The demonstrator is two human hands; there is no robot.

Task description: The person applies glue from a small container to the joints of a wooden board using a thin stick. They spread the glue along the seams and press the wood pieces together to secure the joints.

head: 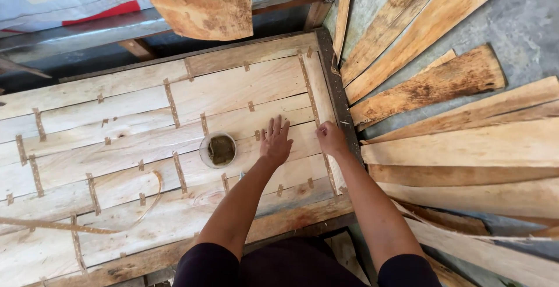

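Note:
My left hand (275, 142) lies flat with fingers spread on pale wood veneer sheets (134, 141) that cover a workbench. My right hand (331, 138) presses with curled fingers on a narrow veneer strip (319, 97) along the sheets' right edge, beside the bench's dark frame (339, 97). Short brown tape pieces (172, 103) bridge the seams between the sheets. A small round bowl (219, 150) with a dark wet mass sits just left of my left hand.
Many veneer strips (460, 147) fan out over the grey floor to the right. A loose curl of brown tape (145, 205) lies on the sheets at lower left. A rough brown veneer piece (201, 1) hangs over the bench's far edge.

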